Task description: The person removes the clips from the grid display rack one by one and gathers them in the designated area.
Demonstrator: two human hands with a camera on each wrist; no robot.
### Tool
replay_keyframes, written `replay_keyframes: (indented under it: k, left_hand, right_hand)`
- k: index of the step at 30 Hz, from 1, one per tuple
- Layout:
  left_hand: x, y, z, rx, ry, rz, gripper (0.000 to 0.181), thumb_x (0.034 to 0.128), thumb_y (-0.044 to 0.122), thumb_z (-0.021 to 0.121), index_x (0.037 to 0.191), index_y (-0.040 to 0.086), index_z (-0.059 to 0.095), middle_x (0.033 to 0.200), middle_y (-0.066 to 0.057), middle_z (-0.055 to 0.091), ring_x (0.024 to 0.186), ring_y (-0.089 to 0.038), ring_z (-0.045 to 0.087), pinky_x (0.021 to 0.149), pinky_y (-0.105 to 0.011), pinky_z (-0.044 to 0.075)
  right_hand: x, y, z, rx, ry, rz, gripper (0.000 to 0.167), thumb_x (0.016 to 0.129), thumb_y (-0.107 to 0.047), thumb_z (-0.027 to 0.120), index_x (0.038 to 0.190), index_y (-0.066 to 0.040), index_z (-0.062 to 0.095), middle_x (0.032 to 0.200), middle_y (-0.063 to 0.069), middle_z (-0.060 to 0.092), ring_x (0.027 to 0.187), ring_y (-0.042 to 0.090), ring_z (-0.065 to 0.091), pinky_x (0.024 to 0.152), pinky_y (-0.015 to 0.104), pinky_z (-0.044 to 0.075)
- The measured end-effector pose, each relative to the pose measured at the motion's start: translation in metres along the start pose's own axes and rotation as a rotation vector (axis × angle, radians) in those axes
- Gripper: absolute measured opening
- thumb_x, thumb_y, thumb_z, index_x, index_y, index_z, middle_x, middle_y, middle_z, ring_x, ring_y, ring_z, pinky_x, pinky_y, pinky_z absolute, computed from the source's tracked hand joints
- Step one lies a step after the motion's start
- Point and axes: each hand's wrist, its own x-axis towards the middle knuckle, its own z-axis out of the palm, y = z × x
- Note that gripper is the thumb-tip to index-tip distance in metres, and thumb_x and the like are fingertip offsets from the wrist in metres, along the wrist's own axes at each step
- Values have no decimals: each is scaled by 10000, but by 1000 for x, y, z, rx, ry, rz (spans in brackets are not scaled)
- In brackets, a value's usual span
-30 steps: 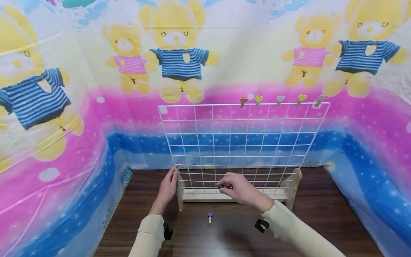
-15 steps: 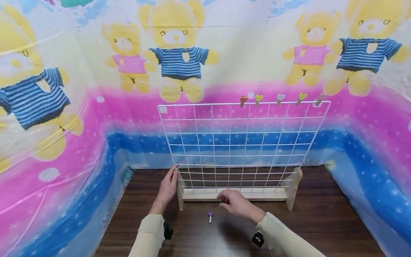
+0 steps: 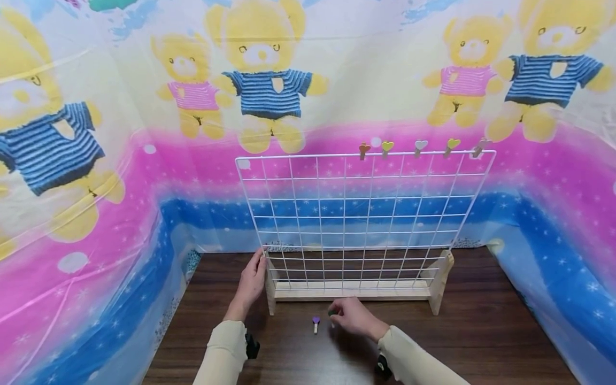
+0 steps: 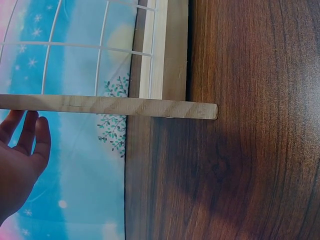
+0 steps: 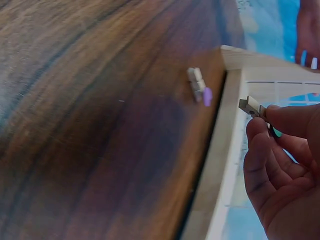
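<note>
A white wire grid (image 3: 356, 216) stands upright in a pale wooden base (image 3: 351, 294). My left hand (image 3: 251, 278) touches the outer side of the base's left wooden upright (image 4: 110, 105); in the left wrist view its fingertips rest against the board. Between thumb and fingertips my right hand (image 3: 356, 315) pinches a small wooden clothespin (image 5: 253, 107) with a green part, mostly covered by the fingers. It is held low, in front of the base. Left of that hand, a clothespin with a purple heart (image 3: 315, 324) lies on the table, apart from both hands.
Several heart clothespins, among them an orange-red one (image 3: 364, 151) and a white one (image 3: 421, 146), sit along the right part of the grid's top wire. A bear-printed cloth (image 3: 356, 96) hangs behind and beside the dark wooden table (image 3: 481, 321).
My right hand has moved down and toward me, from in front of the lower grid to just above the table, with the clothespin still pinched. The left hand has stayed on the upright.
</note>
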Motion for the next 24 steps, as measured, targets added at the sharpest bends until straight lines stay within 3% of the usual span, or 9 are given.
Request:
replay_keyframes:
  k: [15,24]
  left_hand:
    - [0,0,0,8,3,-4,429,1042,308,359,1445,168,393,1445,-162,396,1308,-329,365,1024,-537,305]
    - [-1,-1,-1,-7,-12,-12,437,1039,328,356,1450,183,384,1465,-146,371,1325,-317,345,1032,-534,296]
  right_hand:
    - [4,23,23,-14,-35,62,67,837,-127,692,898,-99,703,774,-101,616,704,25,544,659,240,457]
    - [4,28,34,0,-9,37,36,797,-94,712,832,-88,703,686,-118,576,624,10,497,596,220,427]
